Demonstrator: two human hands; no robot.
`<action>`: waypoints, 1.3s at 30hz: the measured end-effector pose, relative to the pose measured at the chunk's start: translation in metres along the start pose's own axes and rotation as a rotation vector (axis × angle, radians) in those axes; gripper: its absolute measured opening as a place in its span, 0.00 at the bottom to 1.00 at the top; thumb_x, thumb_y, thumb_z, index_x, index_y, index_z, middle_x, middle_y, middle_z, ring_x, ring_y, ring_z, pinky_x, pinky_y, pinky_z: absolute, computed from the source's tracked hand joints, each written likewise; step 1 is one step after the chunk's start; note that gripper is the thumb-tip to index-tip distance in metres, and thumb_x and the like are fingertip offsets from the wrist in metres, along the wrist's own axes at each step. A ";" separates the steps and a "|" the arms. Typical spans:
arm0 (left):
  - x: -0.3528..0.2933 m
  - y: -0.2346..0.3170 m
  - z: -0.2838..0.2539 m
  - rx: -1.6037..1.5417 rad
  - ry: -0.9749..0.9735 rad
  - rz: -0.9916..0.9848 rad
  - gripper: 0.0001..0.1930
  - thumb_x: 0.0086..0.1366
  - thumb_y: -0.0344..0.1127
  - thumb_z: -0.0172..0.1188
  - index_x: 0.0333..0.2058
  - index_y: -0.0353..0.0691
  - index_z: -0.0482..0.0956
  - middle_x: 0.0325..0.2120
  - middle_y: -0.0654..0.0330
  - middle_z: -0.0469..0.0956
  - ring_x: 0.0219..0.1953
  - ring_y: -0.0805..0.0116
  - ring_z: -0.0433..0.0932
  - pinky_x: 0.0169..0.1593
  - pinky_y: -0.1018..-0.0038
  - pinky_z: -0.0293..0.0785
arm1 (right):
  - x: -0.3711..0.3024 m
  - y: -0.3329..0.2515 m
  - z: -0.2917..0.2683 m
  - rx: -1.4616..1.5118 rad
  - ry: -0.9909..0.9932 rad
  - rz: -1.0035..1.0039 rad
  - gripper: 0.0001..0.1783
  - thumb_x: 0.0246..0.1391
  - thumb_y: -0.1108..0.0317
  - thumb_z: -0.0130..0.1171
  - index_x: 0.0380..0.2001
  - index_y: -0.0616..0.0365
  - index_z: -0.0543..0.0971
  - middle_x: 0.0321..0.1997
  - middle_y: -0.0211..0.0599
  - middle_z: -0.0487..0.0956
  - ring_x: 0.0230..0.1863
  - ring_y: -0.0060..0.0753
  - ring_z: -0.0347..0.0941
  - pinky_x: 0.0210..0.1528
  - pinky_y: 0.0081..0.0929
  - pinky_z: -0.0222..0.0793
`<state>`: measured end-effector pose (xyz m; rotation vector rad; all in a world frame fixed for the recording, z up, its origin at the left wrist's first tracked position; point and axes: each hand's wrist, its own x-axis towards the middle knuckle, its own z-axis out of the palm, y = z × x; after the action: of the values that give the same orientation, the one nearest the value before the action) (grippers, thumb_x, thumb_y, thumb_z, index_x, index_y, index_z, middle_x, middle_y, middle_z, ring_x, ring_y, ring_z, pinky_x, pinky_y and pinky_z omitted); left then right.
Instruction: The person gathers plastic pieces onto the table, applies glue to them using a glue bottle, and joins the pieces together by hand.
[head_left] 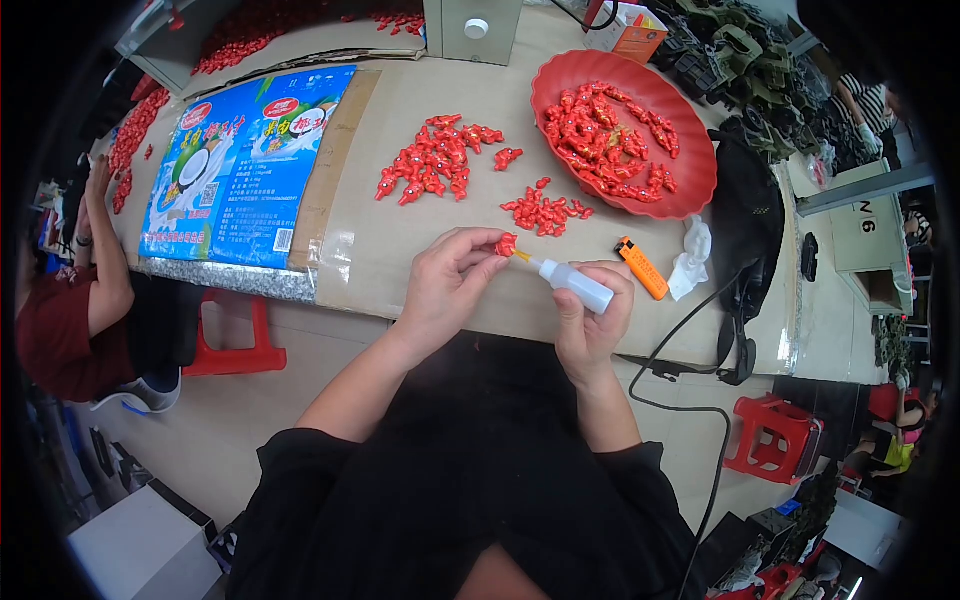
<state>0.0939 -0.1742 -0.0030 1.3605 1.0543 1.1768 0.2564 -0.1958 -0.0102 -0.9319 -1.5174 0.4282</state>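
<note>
Between the thumb and fingers of my left hand (pixel 445 280) is a small red plastic piece (pixel 506 245). My right hand (pixel 597 325) grips a small translucent glue bottle (pixel 577 285), its thin yellowish nozzle tip touching or almost touching the red piece. Beyond my hands lie a loose pile of red figure-like pieces (pixel 437 158) and a smaller heap of little red parts (pixel 546 212). To the right rests a red scalloped bowl (pixel 697 150) with many more red pieces in it. An orange lighter (pixel 643 268) lies just right of my right hand.
A crumpled white tissue (pixel 692 258) and a black bag (pixel 750 210) lie at the right, with a black cable (pixel 690 318) trailing off the edge. Blue printed cardboard (pixel 245 165) covers the table's left. A person (pixel 80 310) sits far left near a red stool (pixel 240 335).
</note>
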 end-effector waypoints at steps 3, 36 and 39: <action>0.000 0.002 0.000 -0.001 -0.002 -0.005 0.10 0.57 0.22 0.52 0.40 0.28 0.69 0.36 0.58 0.72 0.39 0.73 0.74 0.43 0.81 0.71 | 0.001 -0.001 0.000 0.005 0.006 0.008 0.18 0.48 0.67 0.58 0.38 0.63 0.63 0.34 0.42 0.67 0.32 0.29 0.64 0.33 0.20 0.62; 0.001 0.002 -0.004 0.106 -0.050 0.033 0.11 0.58 0.23 0.50 0.41 0.28 0.70 0.38 0.57 0.70 0.39 0.72 0.74 0.44 0.80 0.70 | 0.004 -0.004 0.001 0.241 0.016 0.242 0.16 0.49 0.68 0.56 0.36 0.63 0.63 0.35 0.38 0.65 0.30 0.22 0.62 0.32 0.16 0.62; 0.001 0.002 -0.003 0.094 -0.054 0.039 0.11 0.58 0.23 0.50 0.41 0.28 0.70 0.38 0.57 0.69 0.40 0.72 0.73 0.44 0.80 0.71 | 0.004 -0.004 0.000 0.247 0.014 0.254 0.15 0.49 0.68 0.56 0.35 0.63 0.63 0.35 0.37 0.65 0.30 0.21 0.62 0.31 0.16 0.61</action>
<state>0.0910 -0.1729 -0.0005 1.4838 1.0598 1.1254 0.2556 -0.1952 -0.0052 -0.9313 -1.3023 0.7722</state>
